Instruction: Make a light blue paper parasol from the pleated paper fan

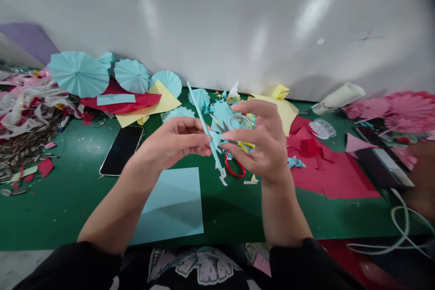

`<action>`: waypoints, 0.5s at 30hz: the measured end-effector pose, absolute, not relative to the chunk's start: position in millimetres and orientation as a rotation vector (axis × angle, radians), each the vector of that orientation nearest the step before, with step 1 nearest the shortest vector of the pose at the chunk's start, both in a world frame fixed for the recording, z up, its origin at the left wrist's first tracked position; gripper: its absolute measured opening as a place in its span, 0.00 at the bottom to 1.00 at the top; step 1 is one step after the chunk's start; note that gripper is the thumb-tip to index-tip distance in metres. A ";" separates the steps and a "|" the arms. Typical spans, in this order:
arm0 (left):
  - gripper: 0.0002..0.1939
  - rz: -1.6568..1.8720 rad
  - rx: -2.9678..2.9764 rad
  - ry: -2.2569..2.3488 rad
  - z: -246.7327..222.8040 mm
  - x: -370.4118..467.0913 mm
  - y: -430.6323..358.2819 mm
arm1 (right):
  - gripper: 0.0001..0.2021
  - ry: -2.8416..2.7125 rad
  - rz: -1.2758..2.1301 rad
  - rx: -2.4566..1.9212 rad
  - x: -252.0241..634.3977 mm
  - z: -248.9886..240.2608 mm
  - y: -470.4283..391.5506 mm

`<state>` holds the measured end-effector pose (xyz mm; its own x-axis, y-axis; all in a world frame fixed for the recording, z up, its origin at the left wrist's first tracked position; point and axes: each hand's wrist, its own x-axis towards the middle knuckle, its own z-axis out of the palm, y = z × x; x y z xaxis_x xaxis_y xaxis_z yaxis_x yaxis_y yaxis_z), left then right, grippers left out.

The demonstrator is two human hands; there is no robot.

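Note:
Pinched between the thumb and fingers of my left hand (185, 142) is a narrow light-blue folded paper strip (201, 115), tilted with its upper end leaning left. My right hand (263, 140) hovers just right of it, fingers apart and curved, holding nothing that I can see. Behind and below that hand lie red-handled scissors (235, 173), a roll of clear tape (240, 121) and light-blue paper scraps (220, 111), partly hidden. A flat light-blue sheet (180, 204) rests on the green table under my left forearm.
Pleated blue paper fans (79, 74) line the wall at the left. A phone (122, 150) lies left of my hands, near a pile of ribbons and sticks (25, 122). Red paper (335, 172), pink fans (404, 111) and a white cable (406, 222) are at the right.

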<state>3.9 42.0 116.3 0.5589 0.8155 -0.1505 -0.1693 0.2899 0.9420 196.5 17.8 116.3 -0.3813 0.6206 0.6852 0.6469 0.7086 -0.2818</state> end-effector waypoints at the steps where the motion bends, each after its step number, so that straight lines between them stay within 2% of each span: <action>1: 0.07 0.706 1.054 0.712 116.3 3.9 42.2 | 0.06 -2.115 -0.060 -0.972 194.7 117.2 15.7; 6: 0.07 0.534 0.942 0.644 115.8 4.7 42.6 | 0.06 -2.129 -0.130 -0.991 188.9 120.9 8.0; 11: 0.07 0.500 0.909 0.632 114.8 5.9 43.4 | 0.04 -2.035 -0.098 -1.066 185.8 123.7 3.3; 15: 0.08 0.501 0.912 0.646 113.1 6.2 44.4 | 0.06 -2.097 -0.144 -1.031 187.8 123.9 4.1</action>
<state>6.2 44.4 113.1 0.7056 0.6442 -0.2952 -0.1253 0.5234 0.8428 187.8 4.1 123.9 -0.3674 0.6250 0.6888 0.7133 0.6646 -0.2225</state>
